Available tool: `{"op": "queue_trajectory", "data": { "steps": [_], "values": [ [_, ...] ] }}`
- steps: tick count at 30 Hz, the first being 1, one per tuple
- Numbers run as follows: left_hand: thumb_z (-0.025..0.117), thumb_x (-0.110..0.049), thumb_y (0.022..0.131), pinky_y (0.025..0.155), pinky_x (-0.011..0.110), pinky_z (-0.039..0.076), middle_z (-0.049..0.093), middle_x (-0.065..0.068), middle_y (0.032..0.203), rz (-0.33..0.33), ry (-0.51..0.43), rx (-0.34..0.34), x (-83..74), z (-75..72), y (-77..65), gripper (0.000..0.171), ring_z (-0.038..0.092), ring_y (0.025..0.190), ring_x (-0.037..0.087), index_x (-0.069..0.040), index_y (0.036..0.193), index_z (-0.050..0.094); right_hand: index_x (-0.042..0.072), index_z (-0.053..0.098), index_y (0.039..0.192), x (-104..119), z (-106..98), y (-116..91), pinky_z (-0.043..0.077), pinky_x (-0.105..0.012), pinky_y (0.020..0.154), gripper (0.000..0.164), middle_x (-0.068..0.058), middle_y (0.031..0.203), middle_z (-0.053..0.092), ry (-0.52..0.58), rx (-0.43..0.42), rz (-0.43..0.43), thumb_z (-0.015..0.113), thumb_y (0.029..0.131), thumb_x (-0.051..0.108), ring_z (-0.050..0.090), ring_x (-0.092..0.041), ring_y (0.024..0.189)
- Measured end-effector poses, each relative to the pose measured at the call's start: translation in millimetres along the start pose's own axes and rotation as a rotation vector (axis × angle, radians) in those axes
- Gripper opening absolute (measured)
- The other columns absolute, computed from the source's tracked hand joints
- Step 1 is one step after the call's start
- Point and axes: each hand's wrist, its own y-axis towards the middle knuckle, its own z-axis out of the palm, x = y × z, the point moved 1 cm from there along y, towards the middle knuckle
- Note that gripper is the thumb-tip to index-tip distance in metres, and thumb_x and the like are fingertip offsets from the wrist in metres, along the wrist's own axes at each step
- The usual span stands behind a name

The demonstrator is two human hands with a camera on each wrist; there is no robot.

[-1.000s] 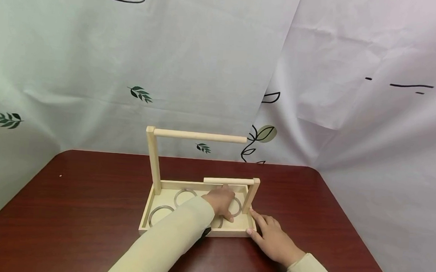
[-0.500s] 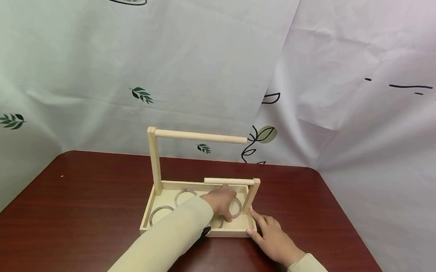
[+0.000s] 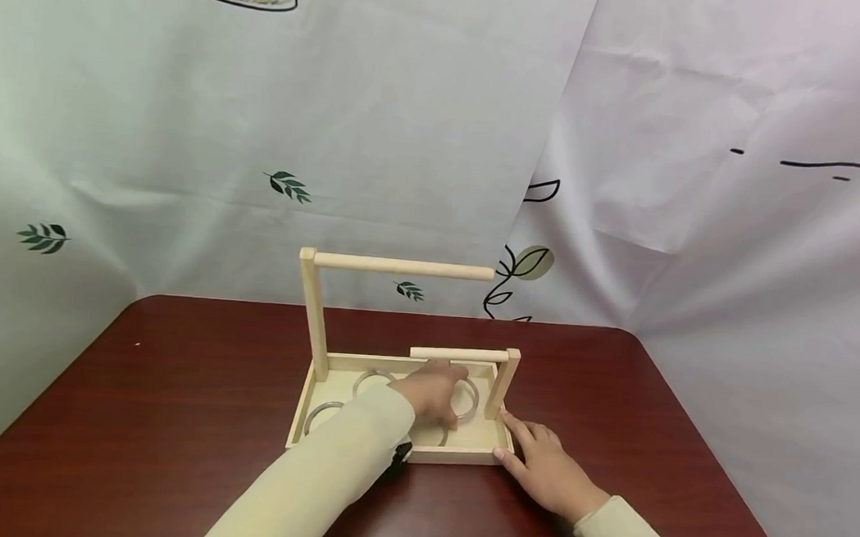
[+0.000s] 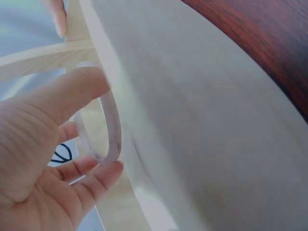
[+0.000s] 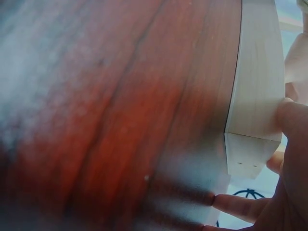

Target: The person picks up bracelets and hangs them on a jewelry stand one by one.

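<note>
A pale wooden tray (image 3: pixel 463 458) lies on the table with several translucent greyish bangles inside. My left hand (image 3: pixel 433 390) reaches in at its right half and holds a bangle (image 4: pixel 114 125) between thumb and fingertips. Another bangle (image 3: pixel 445 435) shows only as an arc by the left wrist. Two more, the rear bangle (image 3: pixel 373 373) and the front bangle (image 3: pixel 324 407), are in the left half, partly covered by the left sleeve. At the tray's right end rests my right hand (image 3: pixel 546 473), fingers extended, thumb on the front corner and index finger along the side.
A tall wooden post with a round bar (image 3: pixel 404 266) rises at the tray's left. A shorter post with its bar (image 3: pixel 462 354) stands at the right, over the left hand's fingers. The reddish-brown table (image 3: pixel 193 402) ends at a white printed curtain (image 3: pixel 408 136).
My left hand and the bangle at its fingertips have shifted slightly left within the tray, away from the short post. My right hand stays at the corner. The head view has turned slightly.
</note>
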Motion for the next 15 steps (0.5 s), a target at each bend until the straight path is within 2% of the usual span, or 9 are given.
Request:
{"op": "queue_trajectory", "data": {
  "steps": [6, 11, 15],
  "values": [
    [0.090, -0.020, 0.061, 0.094, 0.037, 0.043, 0.055, 0.011, 0.125, -0.038, -0.057, 0.002, 7.4, -1.0, -5.4, 0.076, 0.050, 0.118, 0.026, -0.014, 0.128, 0.056, 0.017, 0.042, 0.147, -1, 1, -1, 0.040, -0.056, 0.095, 0.062, -0.020, 0.130, 0.051, -0.001, 0.007, 0.000, 0.055, 0.095, 0.047, 0.044, -0.040, 0.125],
    [0.088, -0.019, 0.066, 0.095, 0.043, 0.043, 0.058, 0.010, 0.130, -0.066, -0.117, 0.002, 14.3, -7.5, -12.4, 0.083, 0.054, 0.113, 0.025, -0.014, 0.139, 0.049, 0.016, 0.043, 0.147, 0, -1, 0, 0.040, -0.057, 0.096, 0.061, -0.021, 0.130, 0.050, -0.001, 0.016, 0.005, 0.056, 0.095, 0.046, 0.044, -0.041, 0.125],
    [0.088, -0.020, 0.065, 0.088, 0.044, 0.046, 0.052, 0.015, 0.131, -0.056, -0.153, -0.058, 19.9, -13.7, -20.4, 0.079, 0.054, 0.107, 0.027, -0.016, 0.136, 0.054, 0.017, 0.043, 0.147, 1, -2, -1, 0.040, -0.056, 0.096, 0.061, -0.021, 0.131, 0.050, -0.005, 0.025, 0.011, 0.056, 0.095, 0.046, 0.044, -0.041, 0.125]
  ]
}}
